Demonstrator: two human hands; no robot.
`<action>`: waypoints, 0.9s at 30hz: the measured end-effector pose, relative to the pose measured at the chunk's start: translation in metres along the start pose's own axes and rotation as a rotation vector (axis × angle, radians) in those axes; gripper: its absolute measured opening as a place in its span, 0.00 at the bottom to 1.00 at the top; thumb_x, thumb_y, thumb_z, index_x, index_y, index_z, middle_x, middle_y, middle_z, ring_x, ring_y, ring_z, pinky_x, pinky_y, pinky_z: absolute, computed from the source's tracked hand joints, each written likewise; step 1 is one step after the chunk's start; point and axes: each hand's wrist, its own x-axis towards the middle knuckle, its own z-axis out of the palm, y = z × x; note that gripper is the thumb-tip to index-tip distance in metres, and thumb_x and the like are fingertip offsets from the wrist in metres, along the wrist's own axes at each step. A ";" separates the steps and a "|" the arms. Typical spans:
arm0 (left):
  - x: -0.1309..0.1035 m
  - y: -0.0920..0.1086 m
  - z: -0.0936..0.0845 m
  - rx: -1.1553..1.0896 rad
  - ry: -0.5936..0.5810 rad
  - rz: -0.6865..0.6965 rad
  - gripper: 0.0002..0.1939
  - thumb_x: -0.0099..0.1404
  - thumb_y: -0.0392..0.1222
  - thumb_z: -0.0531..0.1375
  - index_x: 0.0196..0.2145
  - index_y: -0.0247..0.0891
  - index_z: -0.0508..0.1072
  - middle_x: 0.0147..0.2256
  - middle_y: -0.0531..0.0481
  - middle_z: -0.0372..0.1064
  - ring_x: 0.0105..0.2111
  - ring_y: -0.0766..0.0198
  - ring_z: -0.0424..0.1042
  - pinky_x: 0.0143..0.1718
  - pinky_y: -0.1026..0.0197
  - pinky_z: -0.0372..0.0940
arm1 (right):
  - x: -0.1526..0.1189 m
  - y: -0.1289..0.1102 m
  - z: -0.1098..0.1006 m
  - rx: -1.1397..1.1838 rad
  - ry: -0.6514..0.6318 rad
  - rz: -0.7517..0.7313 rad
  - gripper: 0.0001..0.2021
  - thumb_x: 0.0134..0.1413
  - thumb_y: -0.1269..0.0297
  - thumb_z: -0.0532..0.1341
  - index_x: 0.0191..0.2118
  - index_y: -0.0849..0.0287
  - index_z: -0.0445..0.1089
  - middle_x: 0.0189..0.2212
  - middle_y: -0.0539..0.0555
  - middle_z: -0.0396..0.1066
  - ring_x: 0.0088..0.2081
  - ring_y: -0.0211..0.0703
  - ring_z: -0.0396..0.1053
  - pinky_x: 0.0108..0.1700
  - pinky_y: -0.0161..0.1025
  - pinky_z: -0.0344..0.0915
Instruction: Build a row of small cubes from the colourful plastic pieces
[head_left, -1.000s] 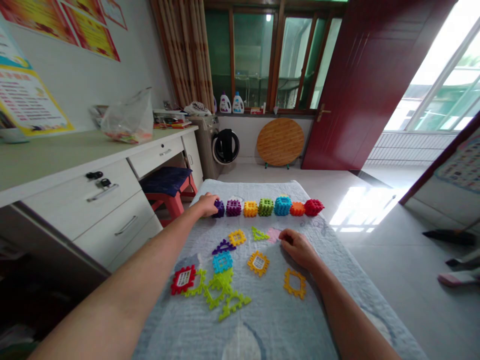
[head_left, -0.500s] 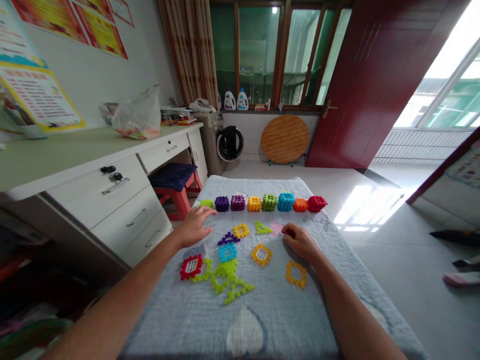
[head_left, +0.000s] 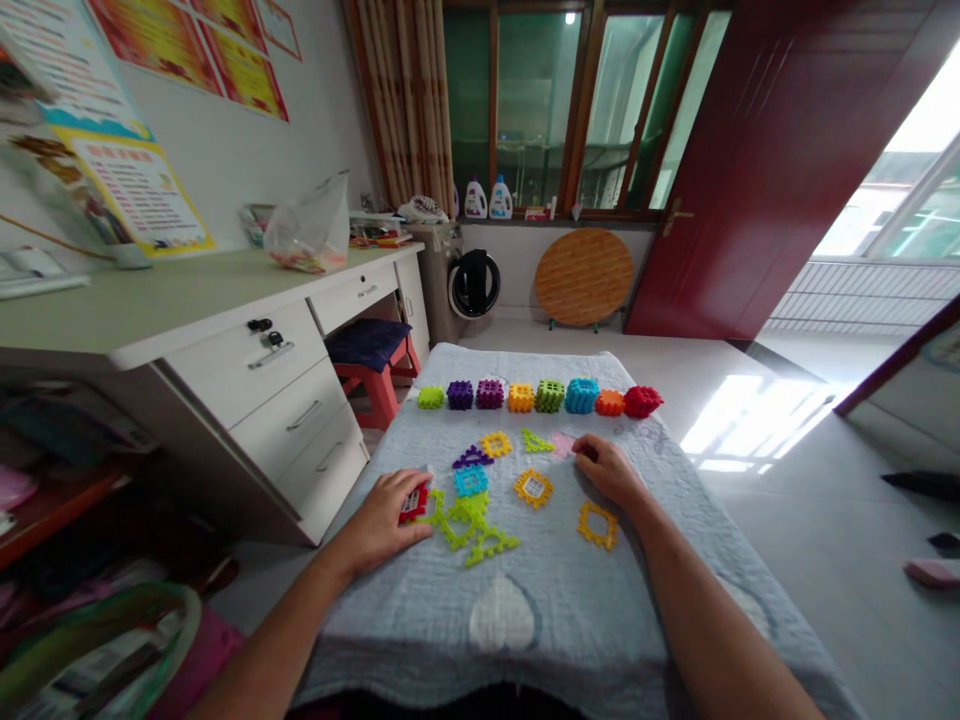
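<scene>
On the left side of the cloth-covered table, my left hand [head_left: 382,515] has its fingers and thumb closed around a red square toothed plastic piece [head_left: 413,503], which is partly covered. Touching or close to it are lime green interlocking pieces [head_left: 461,520] and a blue square piece [head_left: 470,481]. My right hand [head_left: 606,468] rests on the cloth with curled fingers; whether anything is inside them is hidden. Beside its fingertips lies a pink patch [head_left: 562,445], and a lime triangle [head_left: 536,441] is just left of that. Two yellow frames [head_left: 533,488] lie between and below the hands.
Several stacks of toothed pieces, sorted by colour, form a row along the far part of the table, from a lime stack [head_left: 430,398] to a red stack [head_left: 643,401]. A purple triangle [head_left: 472,457] lies mid-table. A white desk [head_left: 225,320] stands at left.
My left hand has come down and back toward me, from near the lime stack to the red square piece, and closed around it. My right hand stays in place. The view has shifted slightly.
</scene>
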 end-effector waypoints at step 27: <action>0.036 0.013 0.005 -0.261 0.231 0.001 0.28 0.52 0.44 0.64 0.51 0.42 0.64 0.50 0.47 0.64 0.49 0.58 0.66 0.53 0.53 0.61 | 0.001 0.002 0.001 0.010 0.003 0.016 0.10 0.42 0.67 0.53 0.33 0.61 0.68 0.22 0.47 0.63 0.25 0.36 0.60 0.30 0.34 0.57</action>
